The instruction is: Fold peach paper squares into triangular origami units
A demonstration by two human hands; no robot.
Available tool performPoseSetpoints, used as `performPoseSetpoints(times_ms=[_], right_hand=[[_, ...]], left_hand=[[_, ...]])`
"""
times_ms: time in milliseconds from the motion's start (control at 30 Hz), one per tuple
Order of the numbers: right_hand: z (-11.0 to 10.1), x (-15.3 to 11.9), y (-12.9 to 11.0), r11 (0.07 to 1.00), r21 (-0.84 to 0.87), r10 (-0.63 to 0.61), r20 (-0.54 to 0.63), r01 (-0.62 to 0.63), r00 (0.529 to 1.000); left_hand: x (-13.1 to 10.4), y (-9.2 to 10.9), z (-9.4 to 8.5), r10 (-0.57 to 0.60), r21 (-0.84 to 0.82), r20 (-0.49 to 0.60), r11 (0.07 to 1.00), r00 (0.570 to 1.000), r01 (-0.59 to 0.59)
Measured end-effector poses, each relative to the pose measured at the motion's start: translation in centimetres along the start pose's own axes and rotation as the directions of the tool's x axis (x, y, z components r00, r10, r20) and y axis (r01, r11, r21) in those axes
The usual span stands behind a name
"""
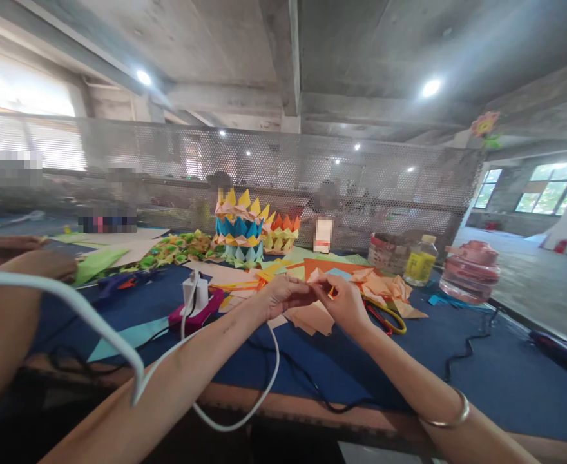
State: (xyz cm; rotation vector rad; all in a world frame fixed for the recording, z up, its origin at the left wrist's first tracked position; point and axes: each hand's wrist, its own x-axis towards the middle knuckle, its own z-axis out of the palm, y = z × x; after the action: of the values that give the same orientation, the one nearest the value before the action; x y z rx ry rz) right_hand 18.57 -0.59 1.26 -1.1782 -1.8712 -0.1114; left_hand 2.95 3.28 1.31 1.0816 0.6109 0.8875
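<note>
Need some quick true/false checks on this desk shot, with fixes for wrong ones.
1. A bracelet circles the right arm. True.
2. The hands are wide apart. False: the left hand and right hand are close together.
3. The pink bottle stands left of the yellow-labelled bottle. False: the pink bottle is right of the yellow-labelled bottle.
4. A white adapter sits on the purple power strip. True.

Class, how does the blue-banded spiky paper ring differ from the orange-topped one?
The blue-banded ring stands taller than the orange-topped ring. The blue-banded ring mixes yellow, peach, blue and green; the orange-topped ring shows mainly orange and yellow. Both have pointed, zigzag rims.
</note>
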Motion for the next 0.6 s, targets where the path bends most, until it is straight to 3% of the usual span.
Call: performPoseSetpoints(times_ms=[467, 600], right_hand=[[-0.12, 0.01, -0.01, 0.999, 0.037, 0.028, 0.016, -0.029, 0.999], [-0.26, 0.04, -0.21, 0.999, 0.023, 0.035, -0.028, -0.034, 0.999]], left_hand=[[-0.26, -0.1, 0.53, 0.114, 0.122, -0.002, 0.986, 0.994, -0.112], [-0.4, -0.06, 0.8, 0.151, 0.145, -0.015, 0.978, 0.988, -0.148]])
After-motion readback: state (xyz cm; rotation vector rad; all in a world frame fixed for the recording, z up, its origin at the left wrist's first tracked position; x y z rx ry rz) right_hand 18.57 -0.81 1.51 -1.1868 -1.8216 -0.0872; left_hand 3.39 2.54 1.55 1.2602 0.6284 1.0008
